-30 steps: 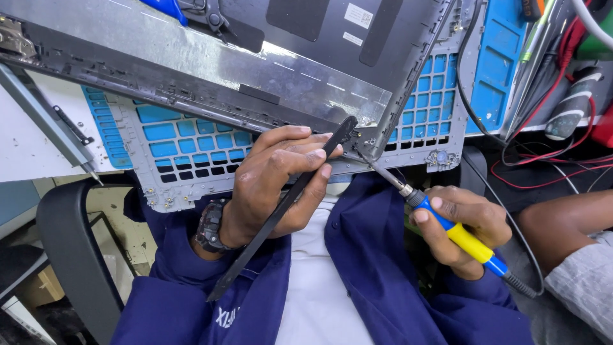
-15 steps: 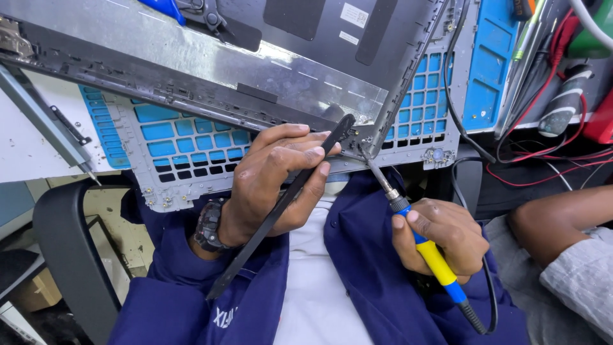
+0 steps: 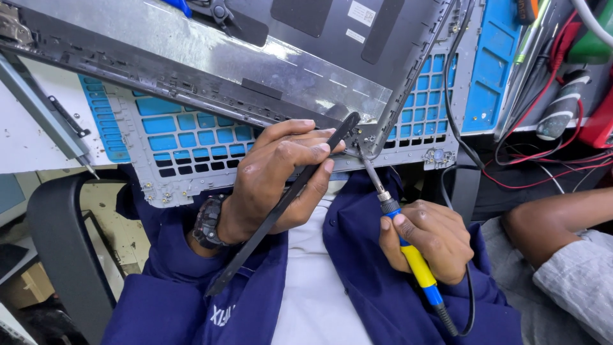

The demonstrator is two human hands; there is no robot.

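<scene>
with our left hand [image 3: 274, 182] pinching the black pry tool [image 3: 281, 201] and our right hand [image 3: 426, 239] gripping the soldering iron [image 3: 399, 233], both tips meet at the laptop cover [image 3: 211, 54] corner, work apparently unfinished.

I see a dark chair [image 3: 60, 255] at lower left, a cluttered bench [image 3: 38, 137] above, red wires [image 3: 543, 160] trailing right.

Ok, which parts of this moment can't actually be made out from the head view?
- Soldering iron tip: too small against the laptop cover corner to tell whether it touches.
- Iron's cord: cut off by the bottom edge.
- Black strip: its middle is covered by the left hand.
- Iron's grip: wrapped by the right hand.
- Another person's arm: cut by the right edge.
</scene>
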